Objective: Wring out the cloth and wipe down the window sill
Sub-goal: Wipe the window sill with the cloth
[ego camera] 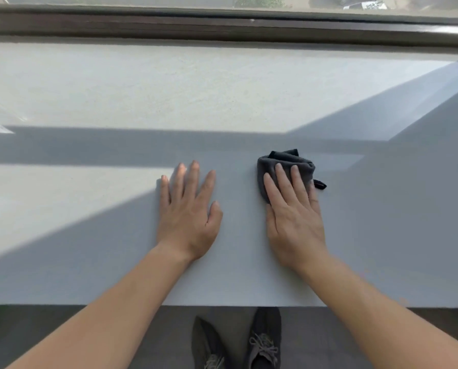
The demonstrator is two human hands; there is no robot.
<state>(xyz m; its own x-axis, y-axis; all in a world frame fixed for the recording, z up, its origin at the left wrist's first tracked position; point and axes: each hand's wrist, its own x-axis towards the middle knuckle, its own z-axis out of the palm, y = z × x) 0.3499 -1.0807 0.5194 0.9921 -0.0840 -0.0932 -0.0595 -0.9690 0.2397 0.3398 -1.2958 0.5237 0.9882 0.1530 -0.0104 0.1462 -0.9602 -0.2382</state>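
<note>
A dark grey cloth [297, 162], bunched up, lies on the wide pale grey window sill [222, 97] right of centre. My right hand [293, 217] lies flat on the cloth's near part, fingers straight and pressing it down; a small loop of the cloth sticks out at the right. My left hand [189, 211] rests flat on the bare sill to the left of the cloth, fingers spread, touching nothing else.
A dark brown window frame [222, 25] runs along the far edge of the sill, with glass beyond. Sunlit patches and shadows cross the sill. The sill's front edge is near my body; my dark shoes [238, 342] stand on the grey floor below.
</note>
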